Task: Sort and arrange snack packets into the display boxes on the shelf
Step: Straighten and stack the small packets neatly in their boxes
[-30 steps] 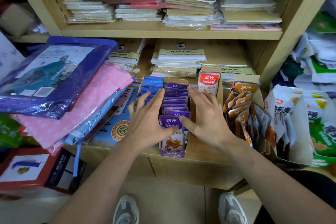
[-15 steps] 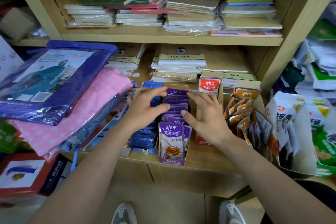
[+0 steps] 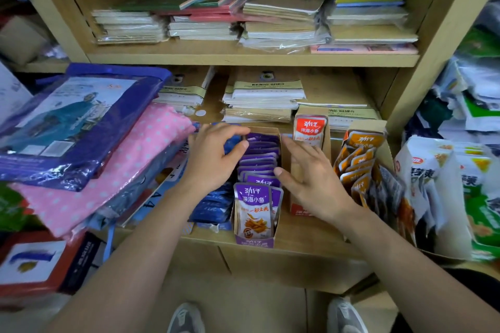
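**Purple packets squared up in their box**

Nearest the shelf's front edge (image 3: 297,238) stood the purple display box (image 3: 254,241), its front packet (image 3: 253,208) upright and facing out. Behind it the purple packets (image 3: 259,159) ran back in a leaning row, flanked by both hands. The right hand (image 3: 311,181) lay flat and open over the red box (image 3: 297,209), fingers straight, thumb tip against the row's right side. The left hand (image 3: 211,162) arched over the blue packets (image 3: 213,205), thumb at the row's left side. Its fingers were curved, and whether they pinched a blue packet could not be told.

This looked like the tidying step for the purple box, with sorting well along. The next move probably called for a gentle squeeze from both sides to straighten the row without tipping the front packet.

Further back stood a lone red packet (image 3: 309,130), with orange packets (image 3: 357,159) to the right and stacked notebooks (image 3: 281,19) above
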Motion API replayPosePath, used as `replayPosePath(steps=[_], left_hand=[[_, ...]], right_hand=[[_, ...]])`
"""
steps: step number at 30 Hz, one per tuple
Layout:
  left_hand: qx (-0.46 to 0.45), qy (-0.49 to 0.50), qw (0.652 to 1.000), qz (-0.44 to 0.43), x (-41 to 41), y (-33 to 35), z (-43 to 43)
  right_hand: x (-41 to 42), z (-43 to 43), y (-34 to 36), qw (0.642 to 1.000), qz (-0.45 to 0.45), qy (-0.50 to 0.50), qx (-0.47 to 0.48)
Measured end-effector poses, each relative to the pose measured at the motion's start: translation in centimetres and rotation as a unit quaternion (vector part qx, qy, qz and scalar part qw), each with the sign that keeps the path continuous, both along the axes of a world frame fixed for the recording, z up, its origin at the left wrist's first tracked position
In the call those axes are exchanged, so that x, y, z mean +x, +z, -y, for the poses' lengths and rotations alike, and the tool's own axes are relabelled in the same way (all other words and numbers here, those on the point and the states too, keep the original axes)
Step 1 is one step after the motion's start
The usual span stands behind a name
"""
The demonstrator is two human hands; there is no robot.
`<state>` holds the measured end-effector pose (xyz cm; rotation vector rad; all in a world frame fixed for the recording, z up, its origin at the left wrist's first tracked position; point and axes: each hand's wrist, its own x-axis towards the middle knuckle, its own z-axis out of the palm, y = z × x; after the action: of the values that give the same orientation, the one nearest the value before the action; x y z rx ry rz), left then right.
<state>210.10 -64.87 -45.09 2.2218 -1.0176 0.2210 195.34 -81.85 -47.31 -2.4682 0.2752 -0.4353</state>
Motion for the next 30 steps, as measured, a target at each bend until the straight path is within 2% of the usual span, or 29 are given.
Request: replayPosePath(steps=[4,6,12,15,19,22,26,30], left_hand=[[-0.077,0.061,0.995,-0.013,-3.6,-0.9,-3.9],[-0.06,0.101,0.993,-0.01,-5.9,-1.9,-5.0],[0.035,0.106,0.994,0.005,-7.5,-3.3,-4.9],[0.013,0.098,0.995,-0.004,-7.2,-3.1,-4.8],[-0.011,0.063,0.996,-0.064,-7.0,-2.9,-5.1],[-0.012,0.082,0.994,-0.073,-7.0,-2.9,-5.0],[-0.032,0.082,0.996,-0.029,-7.0,-2.8,-4.2],[-0.041,0.056,0.997,0.01,-6.4,-3.4,-3.9]], right_hand=[[-3.4,-1.5,-0.3,0.988,0.06,-0.089,0.108],[-4.3,-2.5,-1.3,0.984,0.06,-0.118,0.118],[-3.5,-3.8,-3.0,0.984,0.023,-0.084,0.157],[-3.3,-3.9,-2.5,0.981,0.034,-0.076,0.173],[-3.1,-3.6,-1.9,0.97,0.073,-0.066,0.221],[-3.1,-3.3,-1.9,0.977,0.065,-0.039,0.2],[-3.1,-3.1,-1.6,0.996,0.05,-0.006,0.079],[-3.2,-3.1,-1.8,0.991,0.052,-0.04,0.116]])
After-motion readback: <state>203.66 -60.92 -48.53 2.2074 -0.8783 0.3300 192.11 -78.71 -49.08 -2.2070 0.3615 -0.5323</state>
